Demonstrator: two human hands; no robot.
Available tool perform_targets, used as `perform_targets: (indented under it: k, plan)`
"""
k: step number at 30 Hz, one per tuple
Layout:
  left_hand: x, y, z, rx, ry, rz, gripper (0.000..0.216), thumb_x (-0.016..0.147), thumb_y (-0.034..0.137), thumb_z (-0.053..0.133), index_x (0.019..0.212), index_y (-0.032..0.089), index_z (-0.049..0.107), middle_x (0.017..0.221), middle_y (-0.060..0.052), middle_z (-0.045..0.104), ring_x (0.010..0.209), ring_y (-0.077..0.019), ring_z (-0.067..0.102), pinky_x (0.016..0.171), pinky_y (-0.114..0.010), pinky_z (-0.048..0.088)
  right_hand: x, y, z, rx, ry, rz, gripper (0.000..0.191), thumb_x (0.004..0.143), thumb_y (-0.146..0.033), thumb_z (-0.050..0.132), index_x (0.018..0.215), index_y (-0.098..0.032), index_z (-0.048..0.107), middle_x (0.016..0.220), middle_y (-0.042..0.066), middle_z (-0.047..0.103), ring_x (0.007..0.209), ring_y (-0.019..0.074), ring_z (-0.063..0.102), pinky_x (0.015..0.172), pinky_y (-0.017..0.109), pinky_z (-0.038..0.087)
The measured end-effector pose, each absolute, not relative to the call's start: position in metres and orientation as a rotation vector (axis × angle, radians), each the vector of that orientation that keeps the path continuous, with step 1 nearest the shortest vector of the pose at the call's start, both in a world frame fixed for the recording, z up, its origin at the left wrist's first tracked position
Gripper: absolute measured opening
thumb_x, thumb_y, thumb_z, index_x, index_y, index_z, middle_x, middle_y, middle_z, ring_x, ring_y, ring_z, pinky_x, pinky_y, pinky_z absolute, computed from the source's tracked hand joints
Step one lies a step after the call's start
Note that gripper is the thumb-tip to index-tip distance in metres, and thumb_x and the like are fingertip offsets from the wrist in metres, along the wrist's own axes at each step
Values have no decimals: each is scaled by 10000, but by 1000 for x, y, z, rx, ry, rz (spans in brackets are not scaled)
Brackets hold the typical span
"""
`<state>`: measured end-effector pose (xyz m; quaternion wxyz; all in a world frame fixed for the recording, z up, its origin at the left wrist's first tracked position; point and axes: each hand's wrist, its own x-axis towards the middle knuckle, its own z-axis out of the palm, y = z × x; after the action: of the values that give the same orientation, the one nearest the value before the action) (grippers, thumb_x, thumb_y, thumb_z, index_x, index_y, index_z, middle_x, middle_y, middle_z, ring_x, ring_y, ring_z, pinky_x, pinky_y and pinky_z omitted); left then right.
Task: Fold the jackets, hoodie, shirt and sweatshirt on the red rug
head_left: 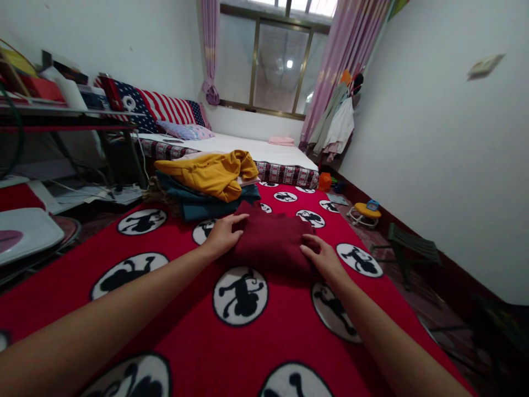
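Head view: dark maroon folded cloth garment (273, 242) lies on a red blanket with white monkey-print circles (185, 325), between left hand (223, 237) and right hand (324, 256). Fingers of both slightly parted, touching its side edges; no firm pinch visible. Probably light, soft, floppy, unbreakable; best held at both sides, supported underneath. Beyond: mustard-yellow garment (210, 173) on teal folded cloth (198, 207), white-sheeted bed (243, 142), metal-framed window (281, 71).

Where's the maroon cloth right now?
Centre of the head view: the maroon cloth lies on the red blanket between the left hand and right hand, nearer the camera than the clothes pile.
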<state>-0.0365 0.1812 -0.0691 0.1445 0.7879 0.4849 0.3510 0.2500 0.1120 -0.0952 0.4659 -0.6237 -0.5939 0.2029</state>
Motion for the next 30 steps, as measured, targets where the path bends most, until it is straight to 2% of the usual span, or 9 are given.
perform_targets:
  k: [3,6,9,11,13,16,19,25,30]
  plan:
    - [-29,196,-64,2322,1366,1211,552,814,117,524,1351,246,547,1326,-41,589,1245,-233,528,1100,-378,396,255,131,-88,-1446,-1332,322,458,728,-246,580,1172,-159,654,1185,99,683,1112,231,620,1022,417,445]
    - [-20,203,-59,2439,1561,1052,521,775,100,583,1279,230,605,1446,-78,445,1250,-270,513,1061,-389,434,256,137,-90,-1608,-1347,139,420,747,-209,542,1135,-117,675,1168,155,664,1093,271,616,997,456,455]
    - [-4,193,-53,2566,1720,956,404,800,186,615,1201,226,645,1538,-96,305,1341,-329,393,1075,-469,391,243,131,-88,-1683,-1422,-47,417,794,-211,510,1172,-125,665,1248,178,598,1166,296,560,1017,480,427]
    - [13,181,-52,2725,1540,881,384,896,291,519,1262,217,605,1551,-103,298,1397,-307,313,1129,-500,298,226,126,-83,-1565,-1562,-171,443,875,-233,438,1280,-155,597,1360,142,534,1272,252,477,1091,436,357]
    - [30,171,-56,2802,1325,625,461,953,339,396,1378,195,502,1557,-108,304,1435,-281,252,1161,-524,212,208,125,-78,-1480,-1809,-128,470,942,-279,365,1384,-191,498,1450,93,473,1366,212,378,1154,434,257]
    - [46,174,-66,2741,1239,225,551,949,309,348,1487,186,335,1586,-99,232,1467,-300,156,1150,-590,154,192,137,-79,-1616,-2106,176,525,990,-429,274,1486,-266,332,1557,36,324,1459,224,209,1168,557,123]
    - [47,196,-70,2661,1158,19,567,955,368,332,1507,249,282,1604,-78,146,1479,-306,82,1134,-628,119,194,152,-86,-1824,-2125,391,605,978,-559,192,1520,-291,222,1603,17,178,1481,235,119,1147,618,86]
    - [30,248,-79,2623,1115,116,570,978,532,224,1501,313,284,1614,-60,71,1484,-279,-9,1142,-601,29,213,172,-92,-1990,-2116,261,648,973,-569,180,1530,-240,204,1616,24,82,1488,263,29,1154,595,71]
    - [26,271,-91,2644,1402,289,646,957,573,273,1518,255,256,1610,-90,135,1482,-294,60,1168,-505,98,225,189,-102,-2081,-1954,93,678,972,-531,255,1520,-133,237,1598,122,174,1479,280,101,1166,531,108]
